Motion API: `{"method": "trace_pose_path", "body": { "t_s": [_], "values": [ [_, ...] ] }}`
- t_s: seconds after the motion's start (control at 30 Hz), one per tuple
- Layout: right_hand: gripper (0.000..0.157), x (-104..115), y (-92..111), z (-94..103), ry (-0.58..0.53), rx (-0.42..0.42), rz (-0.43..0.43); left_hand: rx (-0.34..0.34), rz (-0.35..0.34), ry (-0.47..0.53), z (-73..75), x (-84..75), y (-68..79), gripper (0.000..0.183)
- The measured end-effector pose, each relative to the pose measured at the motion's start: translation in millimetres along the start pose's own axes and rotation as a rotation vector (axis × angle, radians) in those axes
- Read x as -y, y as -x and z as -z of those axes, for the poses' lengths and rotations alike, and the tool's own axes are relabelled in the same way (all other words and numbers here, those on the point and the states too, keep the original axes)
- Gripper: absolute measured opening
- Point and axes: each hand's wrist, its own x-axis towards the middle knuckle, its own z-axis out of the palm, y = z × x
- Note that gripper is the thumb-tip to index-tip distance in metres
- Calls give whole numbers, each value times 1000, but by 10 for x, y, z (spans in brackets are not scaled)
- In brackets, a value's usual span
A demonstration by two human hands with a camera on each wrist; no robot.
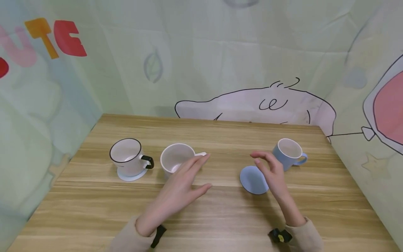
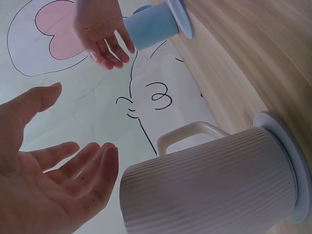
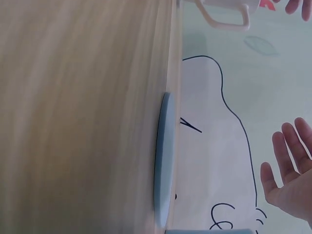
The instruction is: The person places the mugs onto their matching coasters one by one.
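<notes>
A white ribbed mug [image 1: 177, 159] stands on a coaster [image 2: 280, 151], its handle toward the right. Over its near right side is my left hand [image 1: 184, 187], fingers extended and thumb spread away, with nothing in its grasp. A flat round blue coaster [image 1: 253, 180] lies bare on the table to the right. Above that coaster's right edge hovers my right hand [image 1: 274, 171], its fingers loosely bent and holding nothing. Just behind this hand stands a light-blue mug [image 1: 284, 154], handle pointing right, partly covered by the hand in the head view.
At the left, a white mug with a black rim and black handle [image 1: 127, 157] sits on a pale blue coaster [image 1: 132, 175]. The wooden table [image 1: 220, 217] backs onto a hanging printed cloth [image 1: 201, 63] with cartoon drawings, which also runs along both sides.
</notes>
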Motion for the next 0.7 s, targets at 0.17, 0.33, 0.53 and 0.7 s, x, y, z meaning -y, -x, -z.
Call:
{"method": "trace_pose_path", "body": {
  "t_s": [0.17,0.33,0.53,0.7],
  "values": [
    [18,-12,-3,70,-10,-2,-25,14,-12,33,-42,2,-41,77],
    [20,-25,0,150,4,-11,-30,37,-11,59,-87,-9,-74,78],
    [21,-58,2,252,23,-27,-21,69,-4,76,-135,-40,-114,78],
    [22,-82,9,336,53,-60,-58,86,-20,83,-184,-67,-131,79]
  ]
}}
